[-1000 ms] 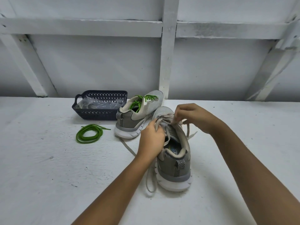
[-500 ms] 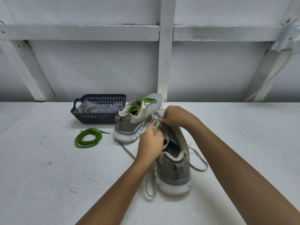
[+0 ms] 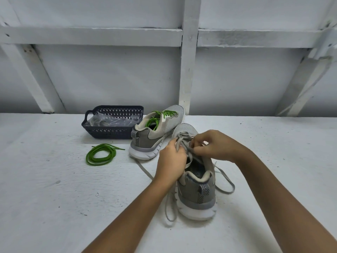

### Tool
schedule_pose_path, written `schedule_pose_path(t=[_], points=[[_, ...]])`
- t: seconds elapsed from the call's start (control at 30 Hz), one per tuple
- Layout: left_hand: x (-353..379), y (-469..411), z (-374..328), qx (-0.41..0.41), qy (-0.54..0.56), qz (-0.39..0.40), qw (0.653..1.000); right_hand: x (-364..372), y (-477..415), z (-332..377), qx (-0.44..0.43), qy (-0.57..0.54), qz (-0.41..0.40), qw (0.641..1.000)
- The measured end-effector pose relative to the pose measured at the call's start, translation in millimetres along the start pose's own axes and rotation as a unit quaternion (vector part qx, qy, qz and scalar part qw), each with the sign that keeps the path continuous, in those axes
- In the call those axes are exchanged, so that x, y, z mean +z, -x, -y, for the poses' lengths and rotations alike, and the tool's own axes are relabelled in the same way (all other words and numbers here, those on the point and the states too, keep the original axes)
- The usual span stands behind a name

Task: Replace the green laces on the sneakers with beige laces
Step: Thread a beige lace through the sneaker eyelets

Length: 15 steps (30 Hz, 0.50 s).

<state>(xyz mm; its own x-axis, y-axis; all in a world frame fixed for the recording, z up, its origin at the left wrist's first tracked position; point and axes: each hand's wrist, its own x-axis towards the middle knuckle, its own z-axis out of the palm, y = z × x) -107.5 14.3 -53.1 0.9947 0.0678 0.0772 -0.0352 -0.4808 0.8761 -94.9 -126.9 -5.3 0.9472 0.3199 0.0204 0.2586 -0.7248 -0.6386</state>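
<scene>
**While one sneaker waits, halfway through relacing**

Head view: left hand (image 3: 170,161) and right hand (image 3: 215,145) both pinched on beige lace (image 3: 184,141) at near sneaker (image 3: 197,189). Beyond fingertips: green-laced sneaker (image 3: 156,132), untouched. Left of fingers: removed green lace (image 3: 101,156), coiled; basket (image 3: 113,133).

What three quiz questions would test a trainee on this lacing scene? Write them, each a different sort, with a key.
1. True or false: the far sneaker has green laces.
2. Where does the loose green lace lie? A in the basket; B on the table; C in the near sneaker.
3. Fill in: the left hand and right hand both pinch the ____ lace.

Key: 1 true; 2 B; 3 beige.
</scene>
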Motion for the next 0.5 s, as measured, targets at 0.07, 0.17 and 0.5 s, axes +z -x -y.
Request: schedule_pose_path(t=[0.07,0.17,0.5], points=[[-4,-3,1,0.011,-0.029,0.025,0.999,0,2,0,-0.002,-0.005,0.002,1.000],[-15,-14,-4,0.032,-0.104,0.068,0.992,2,2,2,-0.002,0.002,0.028,1.000],[-25,-94,-26,0.127,-0.286,0.196,0.929,11,0,-6,-0.011,-0.013,0.040,0.999]])
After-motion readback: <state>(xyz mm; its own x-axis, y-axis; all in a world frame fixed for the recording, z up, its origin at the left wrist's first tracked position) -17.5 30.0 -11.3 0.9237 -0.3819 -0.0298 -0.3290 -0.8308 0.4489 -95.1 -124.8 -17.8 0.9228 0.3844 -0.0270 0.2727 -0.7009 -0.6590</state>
